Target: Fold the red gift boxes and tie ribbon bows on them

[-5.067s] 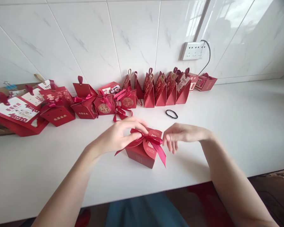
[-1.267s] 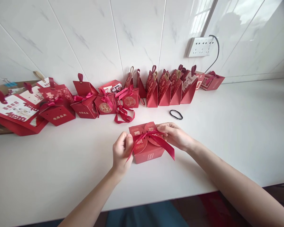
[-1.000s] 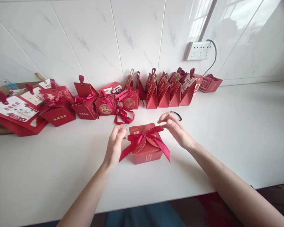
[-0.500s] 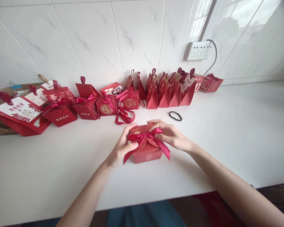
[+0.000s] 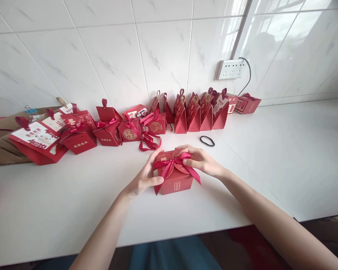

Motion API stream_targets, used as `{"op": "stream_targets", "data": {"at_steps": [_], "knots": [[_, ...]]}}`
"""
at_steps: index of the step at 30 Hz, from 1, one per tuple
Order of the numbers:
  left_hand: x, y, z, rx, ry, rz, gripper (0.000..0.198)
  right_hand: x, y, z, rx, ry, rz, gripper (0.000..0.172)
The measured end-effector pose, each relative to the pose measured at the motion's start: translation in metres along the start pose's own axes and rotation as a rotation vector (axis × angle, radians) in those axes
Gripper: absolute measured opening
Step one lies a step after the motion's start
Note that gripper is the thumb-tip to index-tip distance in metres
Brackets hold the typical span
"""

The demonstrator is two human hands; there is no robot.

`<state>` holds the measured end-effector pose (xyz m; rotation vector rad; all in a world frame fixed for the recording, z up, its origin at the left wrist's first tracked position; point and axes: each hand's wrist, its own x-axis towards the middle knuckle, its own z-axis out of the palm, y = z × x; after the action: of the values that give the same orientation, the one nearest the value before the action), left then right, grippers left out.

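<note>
A red gift box (image 5: 177, 186) with gold print stands on the white table in front of me. A shiny crimson ribbon (image 5: 168, 169) is tied in a bow over its closed top flaps, its tails hanging down the front. My left hand (image 5: 145, 177) holds the box by its left side, thumb at the front near a ribbon tail and fingers behind. At the top right, my right hand (image 5: 199, 161) has its thumb and fingers closed round the right loop of the bow. Its outer fingers reach over the back of the box.
Along the tiled wall stand several red gift boxes (image 5: 108, 132) and pointed red boxes (image 5: 180, 116) with loops. A loose ribbon (image 5: 150, 142) and a black band (image 5: 207, 141) lie behind my box. A brown paper bag (image 5: 5, 150) is at the left, a power strip (image 5: 230, 69) on the wall.
The camera view has shifted slightly, showing more of the wall and the left side. The left ribbon tail sits a little further right; both hands stay at the box.
</note>
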<state>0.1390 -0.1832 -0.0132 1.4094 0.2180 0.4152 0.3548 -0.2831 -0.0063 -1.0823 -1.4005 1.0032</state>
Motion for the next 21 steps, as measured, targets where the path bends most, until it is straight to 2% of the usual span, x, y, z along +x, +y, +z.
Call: {"op": "stream_targets", "data": {"at_steps": [2, 6, 9, 11, 14, 16, 19, 21], "knots": [[0.000, 0.000, -0.001, -0.003, 0.001, 0.001, 0.110, 0.001, 0.003, -0.002, 0.022, -0.027, -0.017, 0.042], [-0.001, 0.004, 0.001, 0.042, -0.019, -0.053, 0.117, 0.000, 0.005, -0.005, -0.001, -0.081, 0.002, 0.078], [-0.001, 0.006, 0.002, 0.052, -0.031, -0.073, 0.119, -0.002, 0.003, -0.008, -0.001, -0.131, 0.061, 0.090], [0.001, 0.004, 0.000, 0.017, 0.031, -0.055, 0.108, -0.002, 0.000, -0.011, 0.026, -0.124, 0.072, 0.081], [0.005, 0.000, -0.006, 0.049, 0.316, 0.039, 0.069, -0.001, -0.005, -0.013, 0.026, 0.060, 0.027, 0.051], [0.005, 0.000, -0.007, 0.184, 0.454, 0.055, 0.047, -0.001, -0.011, -0.011, -0.062, 0.178, 0.018, 0.047], [0.003, 0.007, 0.001, 0.363, 0.447, -0.017, 0.038, -0.004, -0.020, -0.001, -0.166, 0.234, 0.111, 0.047], [0.001, 0.013, 0.013, 0.398, 0.449, -0.026, 0.037, -0.008, -0.023, 0.008, -0.134, 0.264, 0.153, 0.046]]}}
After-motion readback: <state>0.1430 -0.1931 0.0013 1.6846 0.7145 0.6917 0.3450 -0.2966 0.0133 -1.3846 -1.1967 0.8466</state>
